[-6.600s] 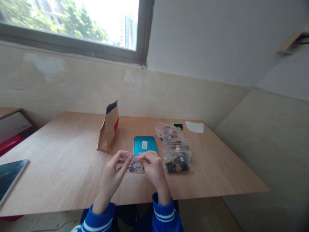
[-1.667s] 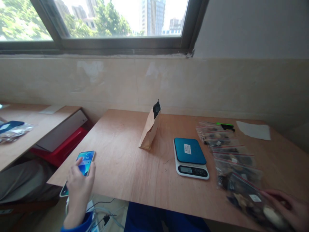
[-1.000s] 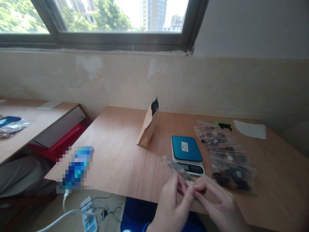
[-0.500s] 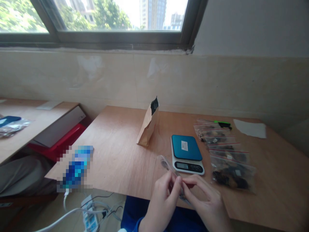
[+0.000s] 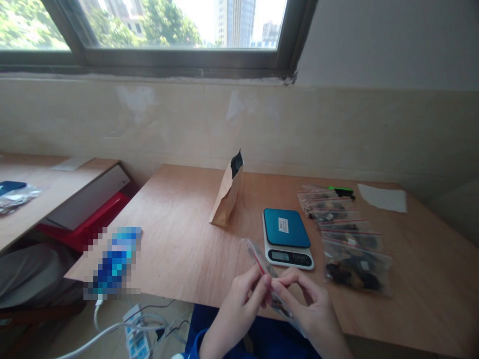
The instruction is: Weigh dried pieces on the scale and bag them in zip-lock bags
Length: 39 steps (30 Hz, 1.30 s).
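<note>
The left hand [image 5: 239, 311] and the right hand [image 5: 305, 311] meet in a narrow pinch, holding a small clear zip bag [image 5: 266, 271] between them, with the fingers curled in close together. From the pinch, the bag's long axis slants up and to the left, and its free upper end sticks out over the bare wood. Its lower end, with dark bits inside, runs down and to the right past the right hand, which sits nearer that end. A thin red line runs along the part above the pinch.

The digital kitchen scale [image 5: 287, 239] is the landmark here: the pinch lies just in front of it, and the bag's upper end lies near its left side, apparently not touching. To the scale's right, a row of zip bags [image 5: 346, 239] filled with dark pieces runs back toward the wall, with a white paper sheet [image 5: 381, 198] beyond. To its left stands a kraft paper bag [image 5: 226, 192], upright on the plywood table [image 5: 175, 199]. Farther left lies a pixelated object [image 5: 112, 262], too blurred to name.
</note>
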Each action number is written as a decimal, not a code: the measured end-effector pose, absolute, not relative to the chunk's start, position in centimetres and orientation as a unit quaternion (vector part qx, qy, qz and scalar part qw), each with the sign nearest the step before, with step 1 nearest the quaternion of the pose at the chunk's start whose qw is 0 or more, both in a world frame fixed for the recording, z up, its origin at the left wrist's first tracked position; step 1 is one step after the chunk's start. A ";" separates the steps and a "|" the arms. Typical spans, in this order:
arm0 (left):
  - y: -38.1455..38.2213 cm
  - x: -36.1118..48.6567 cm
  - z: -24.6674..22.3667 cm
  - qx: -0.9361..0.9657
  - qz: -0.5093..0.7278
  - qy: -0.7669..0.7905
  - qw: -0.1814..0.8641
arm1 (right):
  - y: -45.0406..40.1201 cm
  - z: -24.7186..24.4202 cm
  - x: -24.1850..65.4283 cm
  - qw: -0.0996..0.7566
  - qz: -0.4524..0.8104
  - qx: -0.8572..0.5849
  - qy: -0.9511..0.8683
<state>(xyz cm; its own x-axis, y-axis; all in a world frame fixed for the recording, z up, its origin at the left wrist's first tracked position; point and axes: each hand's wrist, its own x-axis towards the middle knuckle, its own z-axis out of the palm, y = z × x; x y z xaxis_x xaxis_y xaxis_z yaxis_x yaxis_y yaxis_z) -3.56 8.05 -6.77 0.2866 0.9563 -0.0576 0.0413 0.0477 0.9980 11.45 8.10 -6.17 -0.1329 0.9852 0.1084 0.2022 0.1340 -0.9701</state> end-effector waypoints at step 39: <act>7.3 -3.4 -12.1 0.512 0.483 0.552 0.447 | 9.0 -10.9 10.0 0.442 0.436 -0.475 -0.623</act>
